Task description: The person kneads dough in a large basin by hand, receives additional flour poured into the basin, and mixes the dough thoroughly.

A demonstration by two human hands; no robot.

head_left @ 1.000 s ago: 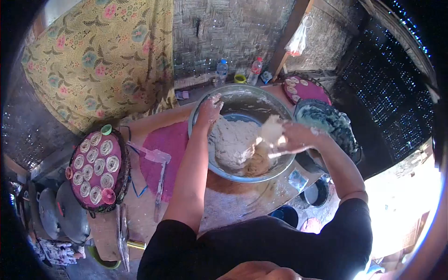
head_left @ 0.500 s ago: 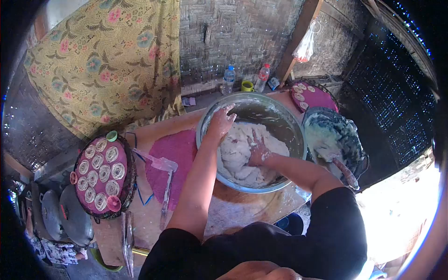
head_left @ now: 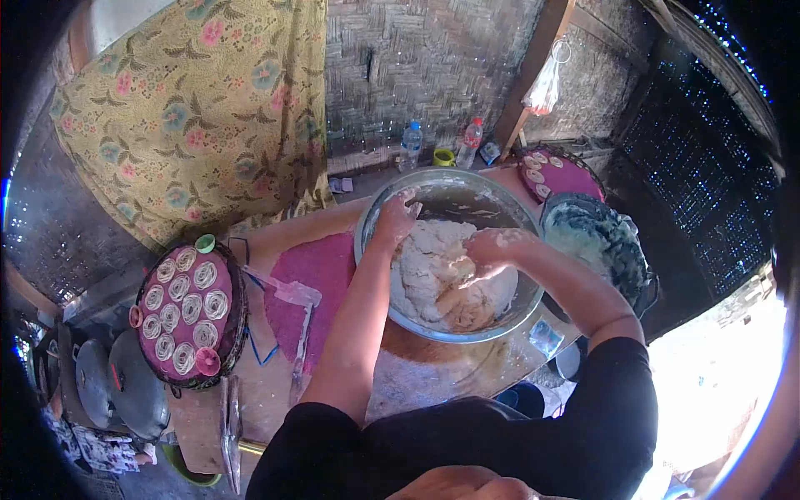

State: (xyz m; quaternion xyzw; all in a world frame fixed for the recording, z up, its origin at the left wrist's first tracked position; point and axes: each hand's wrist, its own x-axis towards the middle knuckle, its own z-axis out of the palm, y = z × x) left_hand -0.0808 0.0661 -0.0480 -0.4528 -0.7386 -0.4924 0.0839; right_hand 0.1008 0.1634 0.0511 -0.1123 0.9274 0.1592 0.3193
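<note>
A large metal basin (head_left: 372,287) holds a mass of pale, sticky dough (head_left: 425,271) with a browner patch low on its near side. My left hand (head_left: 397,220) is inside the basin's left part, beside the dough, its fingers apart and smeared with dough. Over the right side of the dough, my right hand (head_left: 498,248) has its fingers curled down onto it, gripping some at the top. The fingertips are partly hidden by the hand and the dough.
At left, a round pink-lined tray (head_left: 198,279) bears several noodle coils; a spatula (head_left: 300,293) lies on pink cloth (head_left: 332,262). A smeared pan (head_left: 583,225) stands right of the basin. Behind are two bottles (head_left: 411,148), a yellow cup (head_left: 443,157) and another tray (head_left: 571,176).
My right hand has lifted from pressing flat into the dough's middle and moved right, its fingers now curled. The dough has shifted, showing a brown patch. My left hand stays nearly in place.
</note>
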